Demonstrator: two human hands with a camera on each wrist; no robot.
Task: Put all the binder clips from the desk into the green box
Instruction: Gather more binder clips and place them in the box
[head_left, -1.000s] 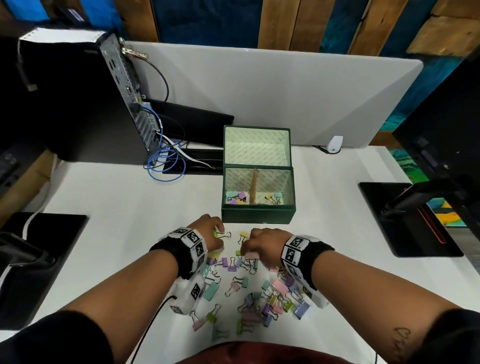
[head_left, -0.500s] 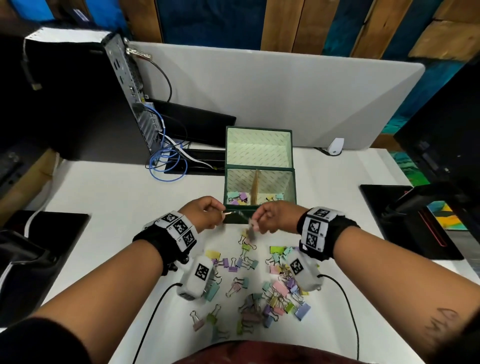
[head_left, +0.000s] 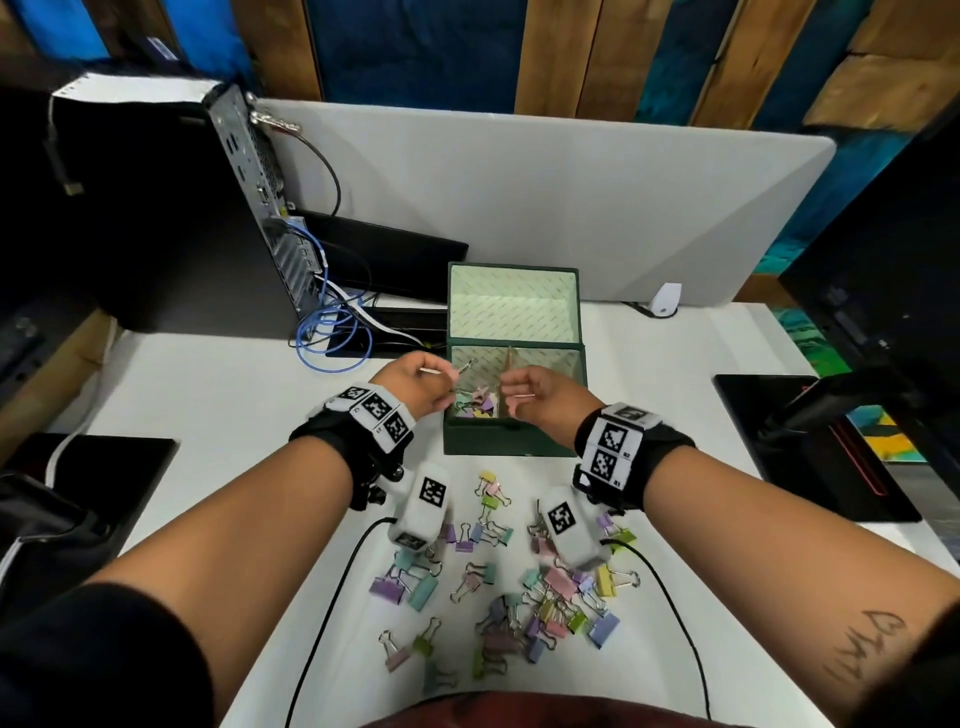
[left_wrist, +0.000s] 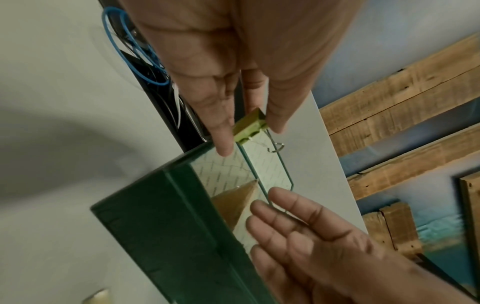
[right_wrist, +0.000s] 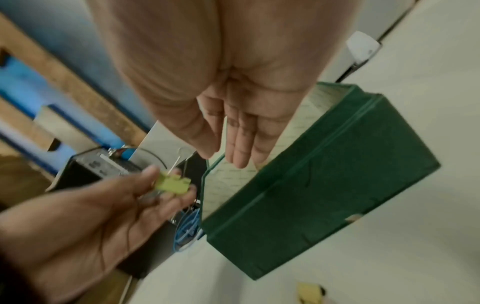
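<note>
— Left hand (left_wrist: 233, 72): what does it hold?
— It pinches a yellow-green binder clip (left_wrist: 249, 125) over the green box (head_left: 514, 441).
— And the right hand (right_wrist: 241, 115)?
— Its fingers are straight, holding nothing, over the box too.

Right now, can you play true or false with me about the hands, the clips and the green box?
1. The left hand pinches a yellow-green clip. True.
2. The green box has its lid shut. False: the lid stands open.
3. The right hand holds a clip. False: its fingers are straight and hold nothing.
4. Many clips lie on the desk. True.
5. The box is empty. False: clips already lie in its left compartment.
</note>
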